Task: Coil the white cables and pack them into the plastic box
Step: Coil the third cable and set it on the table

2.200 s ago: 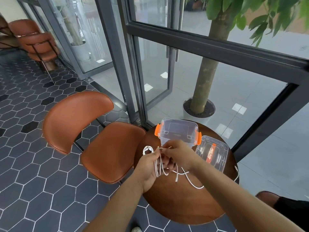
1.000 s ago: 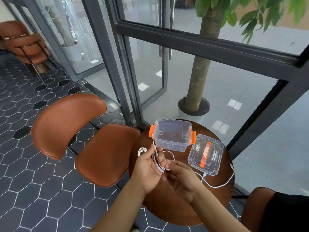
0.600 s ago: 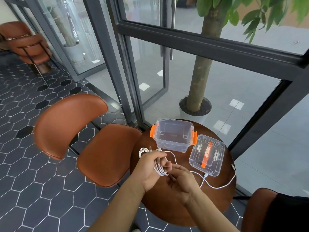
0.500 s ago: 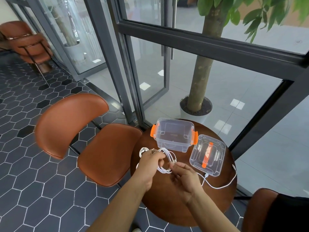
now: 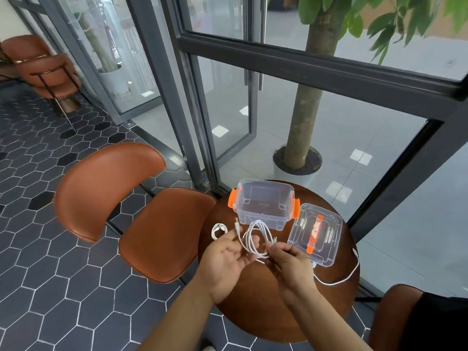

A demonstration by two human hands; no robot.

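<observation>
A clear plastic box (image 5: pixel 263 202) with orange latches stands open at the far side of the round wooden table (image 5: pixel 253 305). Both hands hold a loosely coiled white cable (image 5: pixel 254 238) just in front of the box. My left hand (image 5: pixel 225 259) pinches the coil's left side, one plug end sticking up. My right hand (image 5: pixel 287 258) pinches its right side. A small wound white cable (image 5: pixel 217 230) lies on the table at the left. Another white cable (image 5: pixel 339 281) lies uncoiled at the right edge.
The box's clear lid (image 5: pixel 315 233) with an orange handle lies upside down right of the box. A brown leather chair (image 5: pixel 141 211) stands left of the table. Another chair's back (image 5: pixel 390 317) is at the lower right. Glass doors and a potted tree stand behind.
The cable in my hands went from a tight bundle to a wider open loop, held between both hands nearer the box. The view also shifted slightly.
</observation>
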